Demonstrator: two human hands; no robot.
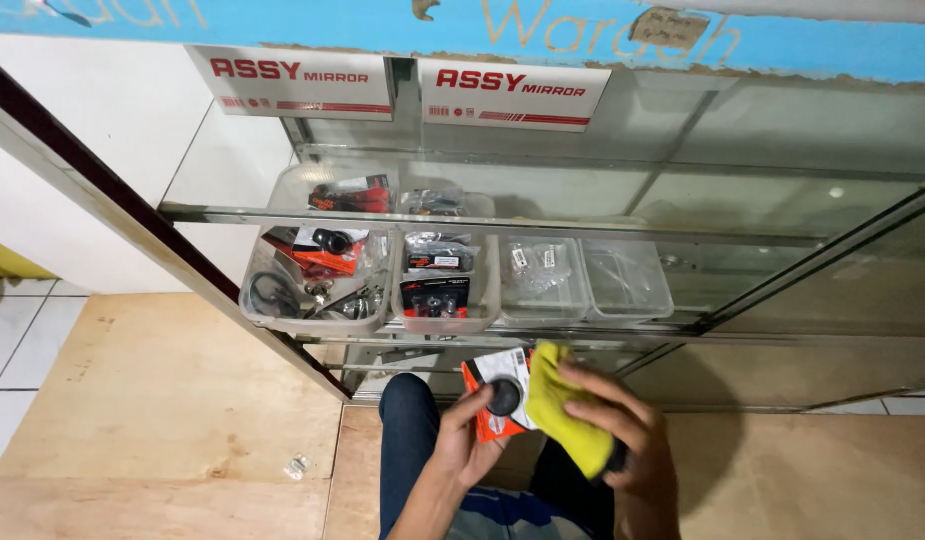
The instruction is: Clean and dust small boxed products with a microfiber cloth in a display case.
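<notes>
The small packaged part (499, 398) is a flat orange and white card with a round black piece set in its middle under clear plastic. Pressed on its right half is a yellow-green cloth (562, 412), soft and folded.

Below both is a pale plywood floor (172, 400), scuffed, meeting white tiles far to the left of the hands. Just beyond the hands stands a glass display cabinet (682, 200), whose shelf carries clear plastic trays (442, 280) of similar carded parts and bagged small pieces. White boxes sit on top, against a blue wall band.

The left hand (464, 440) is curled under the package, thumb across its front, gripping it from below. The right hand (622, 430) is closed over the cloth, fingers bent, holding it against the package just left of its palm.
</notes>
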